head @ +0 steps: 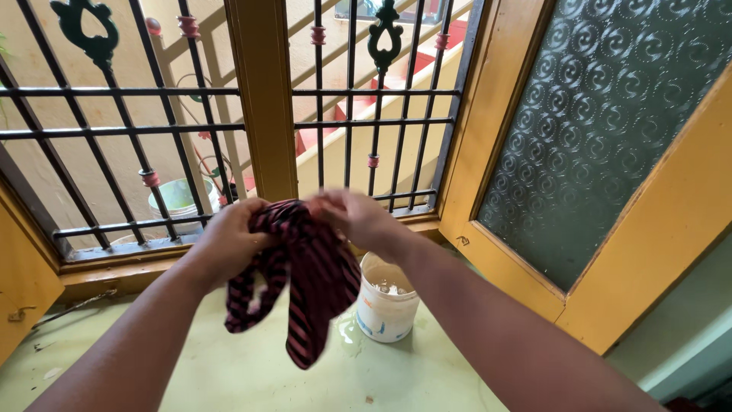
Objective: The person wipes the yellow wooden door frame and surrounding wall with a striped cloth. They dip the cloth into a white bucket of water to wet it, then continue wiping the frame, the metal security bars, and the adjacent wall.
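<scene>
2 hands meet at the middle of the view, both closed on a soft striped cloth of dark maroon and pink bands (pixel 309 282). Our left hand (pixel 229 240) bunches its upper left part, and the fingers of our right hand (pixel 352 217) pinch the top edge just to the right; the right hand is blurred, so we cannot tell how its fingertips lie. The cloth sits directly under both grips, equally near to each. Its long axis runs downward, hanging limp in 2 folded tails above the pale green counter (pixel 244 374). Just right of the hanging cloth, on the counter, stands a white plastic bucket (pixel 386 309) with something pale inside, a wet patch at its base. Farther off, black iron window bars (pixel 351 107) sit in a yellow wooden frame (pixel 263 99), and a patterned frosted glass shutter (pixel 602 130) opens at the right.
</scene>
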